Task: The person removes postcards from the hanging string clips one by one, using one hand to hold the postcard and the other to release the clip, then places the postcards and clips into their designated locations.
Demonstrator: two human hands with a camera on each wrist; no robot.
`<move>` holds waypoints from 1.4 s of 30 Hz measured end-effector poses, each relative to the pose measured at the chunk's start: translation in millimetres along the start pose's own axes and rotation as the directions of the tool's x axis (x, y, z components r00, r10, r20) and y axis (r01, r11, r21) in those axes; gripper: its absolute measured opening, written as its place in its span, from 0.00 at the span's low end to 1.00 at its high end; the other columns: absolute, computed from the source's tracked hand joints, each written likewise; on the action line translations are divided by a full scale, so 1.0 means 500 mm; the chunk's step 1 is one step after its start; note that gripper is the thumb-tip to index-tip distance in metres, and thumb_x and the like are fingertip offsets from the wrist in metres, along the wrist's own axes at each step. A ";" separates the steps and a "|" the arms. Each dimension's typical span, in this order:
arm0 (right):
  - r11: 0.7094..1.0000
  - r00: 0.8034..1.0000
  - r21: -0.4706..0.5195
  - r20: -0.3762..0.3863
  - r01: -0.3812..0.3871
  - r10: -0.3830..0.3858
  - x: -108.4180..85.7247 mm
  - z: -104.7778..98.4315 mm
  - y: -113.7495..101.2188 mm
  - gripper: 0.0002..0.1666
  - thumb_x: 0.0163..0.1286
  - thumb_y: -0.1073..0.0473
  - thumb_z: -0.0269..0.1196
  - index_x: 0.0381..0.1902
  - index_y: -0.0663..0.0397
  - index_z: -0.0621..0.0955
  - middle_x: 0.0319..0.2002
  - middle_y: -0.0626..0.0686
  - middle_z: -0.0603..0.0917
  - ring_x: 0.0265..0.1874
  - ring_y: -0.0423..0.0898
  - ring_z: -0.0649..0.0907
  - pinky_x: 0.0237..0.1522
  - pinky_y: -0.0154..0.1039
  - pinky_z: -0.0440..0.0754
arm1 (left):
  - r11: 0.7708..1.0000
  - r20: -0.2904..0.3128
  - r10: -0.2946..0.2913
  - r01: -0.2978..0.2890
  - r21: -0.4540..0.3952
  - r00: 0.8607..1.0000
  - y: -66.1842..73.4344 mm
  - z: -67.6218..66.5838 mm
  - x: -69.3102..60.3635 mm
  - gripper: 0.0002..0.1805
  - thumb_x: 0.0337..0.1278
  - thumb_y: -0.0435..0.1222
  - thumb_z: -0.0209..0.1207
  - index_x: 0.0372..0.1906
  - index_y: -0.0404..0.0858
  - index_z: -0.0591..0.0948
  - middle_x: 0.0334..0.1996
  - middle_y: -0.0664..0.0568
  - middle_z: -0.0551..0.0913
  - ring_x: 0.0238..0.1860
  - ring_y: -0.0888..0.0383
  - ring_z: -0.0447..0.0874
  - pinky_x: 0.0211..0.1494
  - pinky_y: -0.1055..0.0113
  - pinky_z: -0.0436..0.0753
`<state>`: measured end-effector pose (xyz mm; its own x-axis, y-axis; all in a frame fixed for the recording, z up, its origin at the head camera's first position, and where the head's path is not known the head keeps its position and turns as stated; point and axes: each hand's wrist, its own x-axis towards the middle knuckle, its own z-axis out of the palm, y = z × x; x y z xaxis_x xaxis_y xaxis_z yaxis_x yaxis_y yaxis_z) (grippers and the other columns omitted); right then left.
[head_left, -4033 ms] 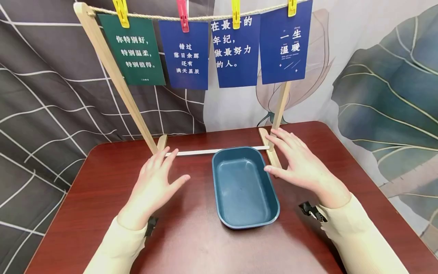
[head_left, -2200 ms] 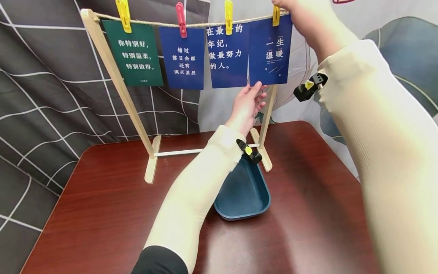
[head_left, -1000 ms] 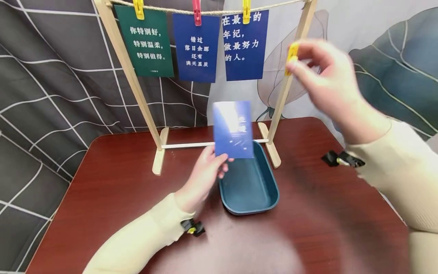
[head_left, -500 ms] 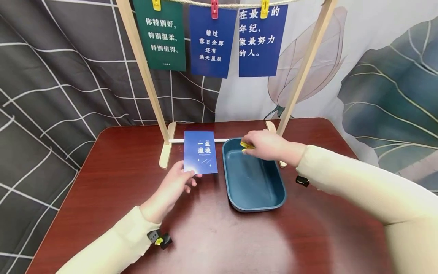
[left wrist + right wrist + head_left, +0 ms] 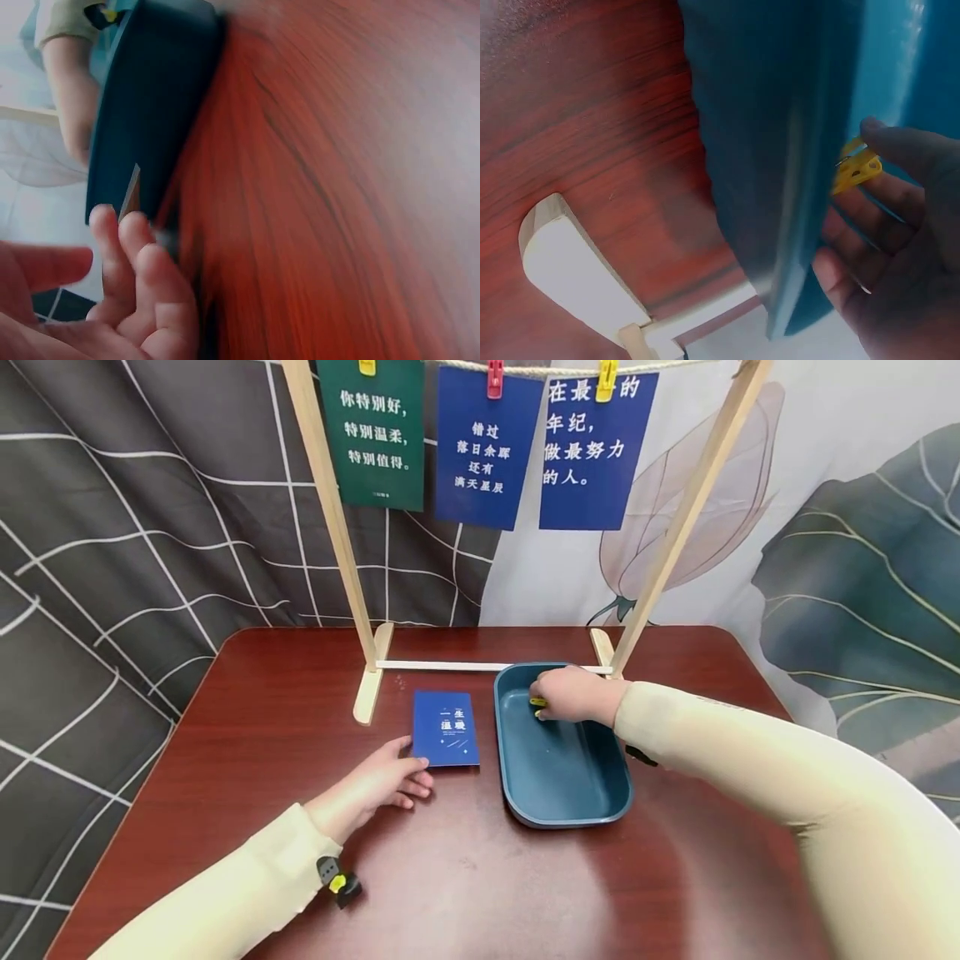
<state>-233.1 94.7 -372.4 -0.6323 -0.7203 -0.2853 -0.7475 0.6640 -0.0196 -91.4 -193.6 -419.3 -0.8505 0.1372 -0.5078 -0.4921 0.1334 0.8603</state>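
One bench (image 5: 465, 885) bearing one rack (image 5: 337, 527) and one tray (image 5: 570, 821).
The head view alone shows three hanging cards (image 5: 486, 464); the left grip (image 5: 378, 782) pinches a fourth card (image 5: 446, 731), left of the tray; the right grip (image 5: 576, 693) pinches a yellow peg (image 5: 849, 180), one of four, inside the tray, its holes visible only from the right wrist.

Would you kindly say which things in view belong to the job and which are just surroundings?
Likely in the job:
blue card in the left hand
yellow clothespin in the right hand
teal tray
wooden rack
hanging cards

Seemingly just surroundings:
gridded curtain
floral curtain
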 end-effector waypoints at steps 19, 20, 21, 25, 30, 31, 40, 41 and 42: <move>0.991 0.997 -0.133 -0.068 0.011 -0.021 -0.016 0.003 0.019 0.06 0.64 0.56 0.70 0.34 0.52 0.86 0.26 0.47 0.82 0.26 0.42 0.78 0.33 0.41 0.80 | 0.162 0.145 0.299 -0.200 0.966 0.943 0.099 -0.021 0.025 0.34 0.51 0.52 0.70 0.62 0.42 0.79 0.56 0.43 0.79 0.53 0.43 0.79 0.51 0.47 0.79; 0.991 0.997 -0.132 -0.069 0.014 -0.023 -0.016 0.004 0.019 0.06 0.64 0.56 0.70 0.34 0.52 0.86 0.26 0.47 0.82 0.25 0.42 0.78 0.33 0.41 0.79 | 0.130 0.153 0.288 -0.197 0.972 0.945 0.100 -0.017 0.030 0.35 0.50 0.53 0.70 0.63 0.43 0.79 0.58 0.43 0.78 0.53 0.42 0.78 0.51 0.46 0.79; 0.992 0.997 -0.124 -0.071 0.017 -0.026 -0.016 0.005 0.019 0.06 0.64 0.56 0.70 0.34 0.52 0.86 0.26 0.47 0.83 0.25 0.42 0.78 0.33 0.41 0.80 | 0.099 0.159 0.278 -0.193 0.976 0.947 0.100 -0.013 0.034 0.35 0.49 0.53 0.71 0.63 0.43 0.79 0.59 0.43 0.78 0.54 0.41 0.78 0.51 0.46 0.79; 0.995 0.997 -0.101 -0.073 0.028 -0.036 -0.012 0.007 0.019 0.05 0.64 0.57 0.71 0.33 0.52 0.87 0.26 0.47 0.83 0.25 0.41 0.78 0.33 0.39 0.80 | 0.024 0.170 0.248 -0.181 0.983 0.954 0.100 -0.005 0.045 0.36 0.47 0.52 0.73 0.62 0.43 0.79 0.60 0.43 0.77 0.54 0.40 0.76 0.50 0.45 0.78; 0.996 0.998 -0.090 -0.069 0.005 -0.011 -0.009 0.008 0.020 0.04 0.64 0.58 0.70 0.32 0.52 0.86 0.25 0.47 0.83 0.24 0.42 0.78 0.33 0.41 0.79 | -0.008 0.188 0.249 -0.193 0.981 0.950 0.102 -0.005 0.052 0.36 0.44 0.51 0.74 0.61 0.44 0.80 0.59 0.44 0.78 0.53 0.41 0.76 0.50 0.46 0.78; 0.996 0.997 -0.091 -0.071 -0.001 -0.006 -0.009 0.008 0.020 0.04 0.63 0.58 0.70 0.31 0.52 0.86 0.24 0.47 0.82 0.24 0.42 0.77 0.34 0.42 0.79 | -0.010 0.193 0.249 -0.197 0.980 0.949 0.103 -0.006 0.053 0.36 0.44 0.50 0.75 0.61 0.44 0.80 0.59 0.44 0.78 0.53 0.41 0.76 0.50 0.46 0.78; 0.996 0.995 -0.087 -0.089 0.028 -0.036 -0.005 0.010 0.021 0.04 0.64 0.59 0.70 0.33 0.54 0.87 0.26 0.48 0.83 0.25 0.43 0.78 0.34 0.42 0.80 | -0.016 0.225 0.246 -0.228 0.974 0.943 0.105 -0.019 0.053 0.36 0.43 0.48 0.76 0.62 0.45 0.79 0.60 0.44 0.77 0.54 0.41 0.76 0.52 0.47 0.77; 0.996 0.995 -0.090 -0.088 0.029 -0.037 -0.003 0.011 0.021 0.04 0.64 0.59 0.70 0.34 0.54 0.87 0.26 0.48 0.83 0.25 0.43 0.78 0.34 0.42 0.79 | -0.015 0.225 0.247 -0.229 0.973 0.943 0.105 -0.019 0.054 0.36 0.43 0.48 0.76 0.62 0.45 0.79 0.61 0.44 0.77 0.54 0.41 0.76 0.52 0.47 0.77; 0.995 0.996 -0.094 -0.085 0.023 -0.032 -0.003 0.010 0.021 0.05 0.64 0.58 0.70 0.35 0.54 0.87 0.27 0.48 0.83 0.25 0.43 0.78 0.34 0.42 0.79 | -0.013 0.226 0.248 -0.230 0.973 0.942 0.105 -0.020 0.054 0.36 0.43 0.48 0.76 0.62 0.45 0.79 0.60 0.44 0.77 0.54 0.41 0.76 0.52 0.47 0.77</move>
<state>-238.9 103.6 -376.9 -0.6235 -0.7553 -0.2017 -0.7779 0.6252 0.0634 -142.3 -192.6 -387.4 -0.8812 0.3845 -0.2750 0.3832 0.9217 0.0609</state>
